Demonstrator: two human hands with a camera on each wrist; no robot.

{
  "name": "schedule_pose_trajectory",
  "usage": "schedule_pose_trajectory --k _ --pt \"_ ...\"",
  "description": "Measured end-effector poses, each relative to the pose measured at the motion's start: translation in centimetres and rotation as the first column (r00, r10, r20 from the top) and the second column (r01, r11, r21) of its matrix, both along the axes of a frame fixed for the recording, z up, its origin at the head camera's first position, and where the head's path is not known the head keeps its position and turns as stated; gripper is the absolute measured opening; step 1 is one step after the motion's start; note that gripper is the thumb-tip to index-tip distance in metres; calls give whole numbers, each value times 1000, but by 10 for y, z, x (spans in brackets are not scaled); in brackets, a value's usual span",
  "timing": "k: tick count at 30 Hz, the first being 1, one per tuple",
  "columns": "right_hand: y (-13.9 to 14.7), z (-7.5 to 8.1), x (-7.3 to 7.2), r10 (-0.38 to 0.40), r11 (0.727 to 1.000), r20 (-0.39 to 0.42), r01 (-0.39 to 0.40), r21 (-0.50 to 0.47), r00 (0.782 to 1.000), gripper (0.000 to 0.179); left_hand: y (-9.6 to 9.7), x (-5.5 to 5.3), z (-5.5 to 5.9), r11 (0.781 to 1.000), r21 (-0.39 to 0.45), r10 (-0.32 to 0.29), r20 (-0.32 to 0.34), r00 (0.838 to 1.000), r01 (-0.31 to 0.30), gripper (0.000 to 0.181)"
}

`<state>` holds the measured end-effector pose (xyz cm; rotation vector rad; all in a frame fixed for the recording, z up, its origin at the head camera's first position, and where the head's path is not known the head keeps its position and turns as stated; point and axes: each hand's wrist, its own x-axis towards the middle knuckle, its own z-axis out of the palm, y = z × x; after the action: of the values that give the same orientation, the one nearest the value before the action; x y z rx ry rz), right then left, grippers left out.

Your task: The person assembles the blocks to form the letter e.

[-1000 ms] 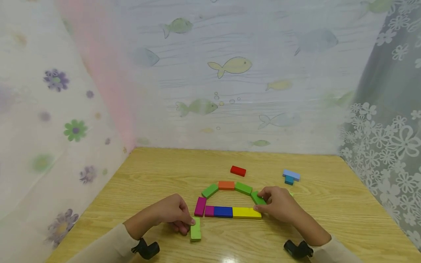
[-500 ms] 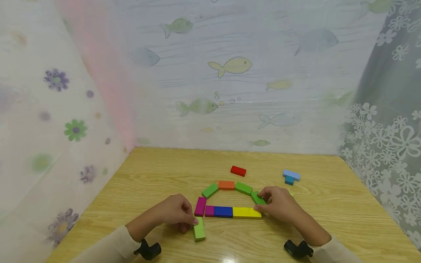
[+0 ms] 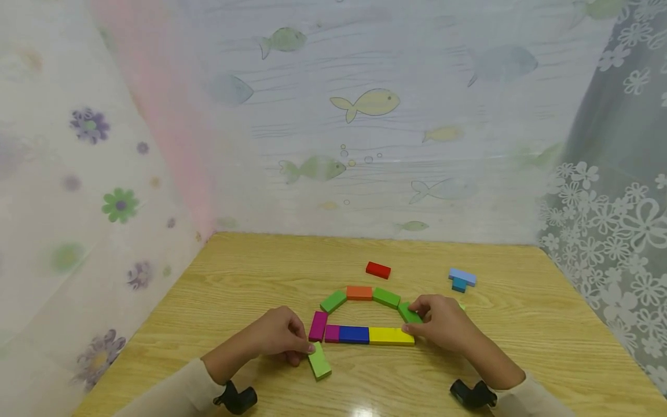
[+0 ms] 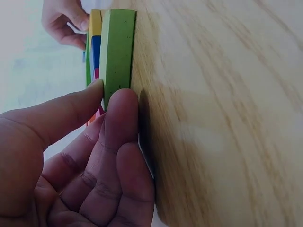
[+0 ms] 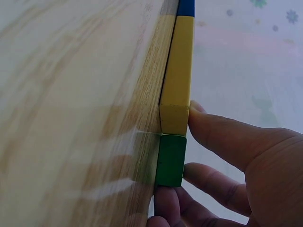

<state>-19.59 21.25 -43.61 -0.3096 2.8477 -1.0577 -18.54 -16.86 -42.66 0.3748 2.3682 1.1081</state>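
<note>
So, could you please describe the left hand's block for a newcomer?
On the wooden table, find the block arch, then the straight row along its base. The left hand pinches the lime block, the only block on that row's near side.

Green block in left hand, apparently by its near end.

Left arm: one, reaching in from the lower left; pale sleeve ending short of the wrist.
Left hand: thumb and forefinger in a pinch, remaining fingers curled toward the palm.
Right arm: one, reaching in from the lower right; sleeve likewise pale.
Right hand: fingers bent in a grip, thumb set apart, pointing inward.
Hands: well apart, knuckles upward.
</note>
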Motion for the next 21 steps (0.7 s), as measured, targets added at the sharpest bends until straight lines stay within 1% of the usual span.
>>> schedule_pose_trajectory --k 10,21 --pt "1 1 0 7 1000 15 -7 -16 1000 43 2 0 -1 1000 25 17 12 1000 -18 18" --pt "4 1 -1 44 999 24 -44 -32 999 43 2 2 0 999 37 29 19 999 -30 18"
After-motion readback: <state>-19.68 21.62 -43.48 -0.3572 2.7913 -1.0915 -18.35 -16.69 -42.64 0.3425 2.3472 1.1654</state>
